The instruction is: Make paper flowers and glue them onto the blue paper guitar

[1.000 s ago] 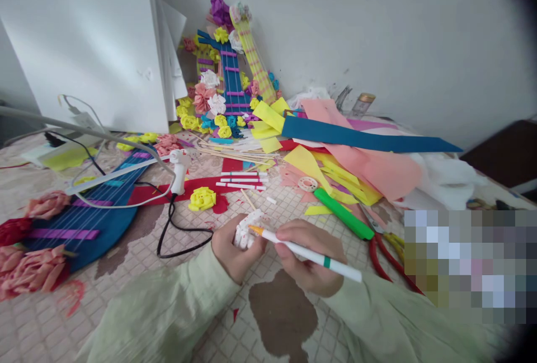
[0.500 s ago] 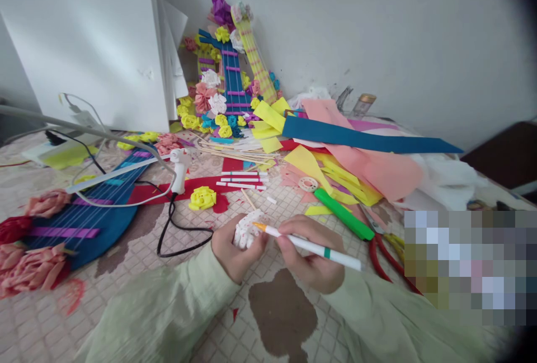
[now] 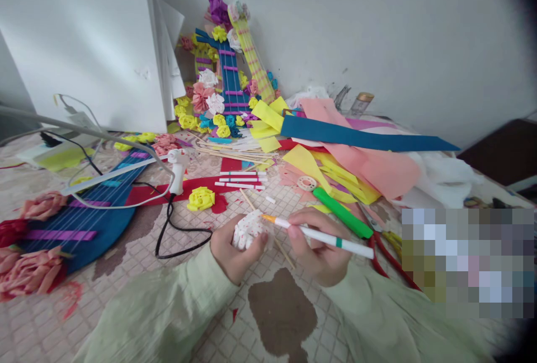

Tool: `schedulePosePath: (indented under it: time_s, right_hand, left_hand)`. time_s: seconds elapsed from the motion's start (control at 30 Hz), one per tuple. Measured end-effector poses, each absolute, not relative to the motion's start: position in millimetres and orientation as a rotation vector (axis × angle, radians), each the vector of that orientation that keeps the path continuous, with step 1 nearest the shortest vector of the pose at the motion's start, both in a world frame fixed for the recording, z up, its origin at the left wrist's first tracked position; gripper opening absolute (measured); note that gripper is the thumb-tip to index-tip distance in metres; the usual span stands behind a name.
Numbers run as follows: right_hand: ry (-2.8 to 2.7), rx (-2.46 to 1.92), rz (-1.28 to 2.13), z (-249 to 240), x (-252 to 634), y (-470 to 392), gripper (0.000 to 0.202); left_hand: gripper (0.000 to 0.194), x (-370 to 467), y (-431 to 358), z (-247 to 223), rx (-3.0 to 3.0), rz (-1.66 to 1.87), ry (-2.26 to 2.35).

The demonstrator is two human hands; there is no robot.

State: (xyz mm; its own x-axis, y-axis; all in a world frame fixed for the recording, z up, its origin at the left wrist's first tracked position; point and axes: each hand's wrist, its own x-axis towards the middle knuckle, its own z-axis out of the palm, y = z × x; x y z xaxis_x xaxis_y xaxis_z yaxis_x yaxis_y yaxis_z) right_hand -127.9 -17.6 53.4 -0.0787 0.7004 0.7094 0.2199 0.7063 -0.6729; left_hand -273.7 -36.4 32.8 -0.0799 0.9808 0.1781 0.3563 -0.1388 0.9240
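Note:
My left hand (image 3: pixel 235 251) has its fingers wrapped round a white paper flower (image 3: pixel 250 231) dotted with small coloured spots. Its thumb presses on the flower's right side. My right hand (image 3: pixel 321 245) grips a white marker (image 3: pixel 314 234) with a green band. The marker's orange tip points left, close to the flower's upper right edge; whether it touches is too small to tell. A yellow paper flower (image 3: pixel 201 199) lies beyond my left hand. Three white marker caps or pens (image 3: pixel 241 179) rest on a red strip further back.
At the left are a blue paper guitar (image 3: pixel 104 229) and a white glue gun (image 3: pixel 178 171) with a black cord. Paper strips (image 3: pixel 369 140), a green roll (image 3: pixel 342 212) and red-handled scissors (image 3: pixel 394 262) lie right. Decorated guitars (image 3: pixel 230 78) lean on the wall.
My right hand and the marker have moved right, so the tip is now near the flower's edge instead of over its middle. A thin stick shows between my hands.

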Motion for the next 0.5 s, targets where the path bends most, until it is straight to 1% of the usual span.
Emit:
schedulePosePath:
  time_s: [0.17, 0.5]
  right_hand:
    - [-1.672, -0.814, 0.482, 53.5, -126.4, -16.3, 0.011]
    - [-1.607, -0.696, 0.518, 54.3, -125.6, -18.6, 0.015]
  left_hand:
    - [0.018, -273.1, -36.5, 33.8, 1.559, 1.251, 1.49]
    - [0.017, -274.8, -34.9, 31.7, 1.667, 1.238, 1.531]
